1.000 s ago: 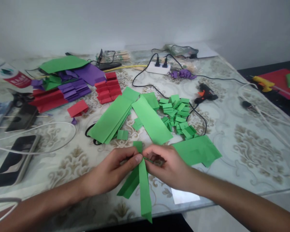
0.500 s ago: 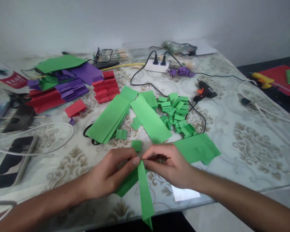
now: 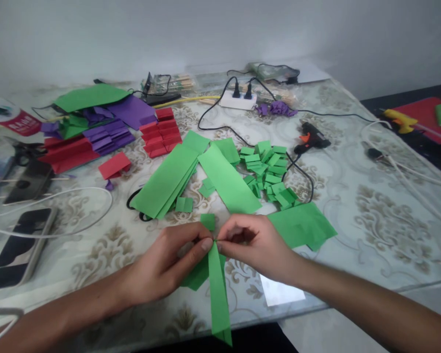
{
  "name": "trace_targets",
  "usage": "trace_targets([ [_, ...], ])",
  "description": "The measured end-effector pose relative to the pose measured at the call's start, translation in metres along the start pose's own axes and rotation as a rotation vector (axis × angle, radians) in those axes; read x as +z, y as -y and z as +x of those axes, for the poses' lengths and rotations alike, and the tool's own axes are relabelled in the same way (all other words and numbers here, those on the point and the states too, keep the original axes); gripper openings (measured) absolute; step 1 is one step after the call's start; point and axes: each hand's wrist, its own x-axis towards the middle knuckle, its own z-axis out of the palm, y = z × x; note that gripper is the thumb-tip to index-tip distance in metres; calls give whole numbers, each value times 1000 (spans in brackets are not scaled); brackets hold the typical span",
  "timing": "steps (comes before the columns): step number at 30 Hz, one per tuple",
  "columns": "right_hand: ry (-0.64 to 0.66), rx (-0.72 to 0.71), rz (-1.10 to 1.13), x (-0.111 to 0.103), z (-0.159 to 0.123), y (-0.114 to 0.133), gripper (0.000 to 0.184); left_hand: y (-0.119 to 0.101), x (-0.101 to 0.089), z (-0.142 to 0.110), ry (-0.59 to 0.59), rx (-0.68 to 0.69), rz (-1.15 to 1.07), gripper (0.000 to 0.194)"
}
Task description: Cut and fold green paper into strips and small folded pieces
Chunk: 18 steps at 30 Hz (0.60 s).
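Near the table's front edge, a long folded strip of green paper (image 3: 218,294) hangs down from my fingertips. My left hand (image 3: 180,257) pinches its upper end between thumb and fingers. Right beside it, my right hand (image 3: 252,245) is closed on the same end with thumb and forefinger. Another piece of green paper (image 3: 198,274) shows partly under my left hand. A small green square (image 3: 208,221) lies just beyond my fingertips. Farther off are a stack of green strips (image 3: 165,181), a single wide green strip (image 3: 230,181) and a heap of small folded green pieces (image 3: 270,171).
A black glue gun (image 3: 311,138) lies at right, its cord running behind the green heap. A white power strip (image 3: 238,100) stands at the back. Left are red folded paper (image 3: 160,132), a phone (image 3: 20,245), scissors (image 3: 22,151) and a paper cup (image 3: 14,117). White cables cross both sides.
The hanging end of the green strip has swung slightly left and up. Both hands keep their pinch at nearly the same place.
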Motion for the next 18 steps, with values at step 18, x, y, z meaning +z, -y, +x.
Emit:
trace_targets([
  [18, 7, -24, 49, 1, 0, 0, 28, 3, 0, -2, 30, 95, 66, 21],
])
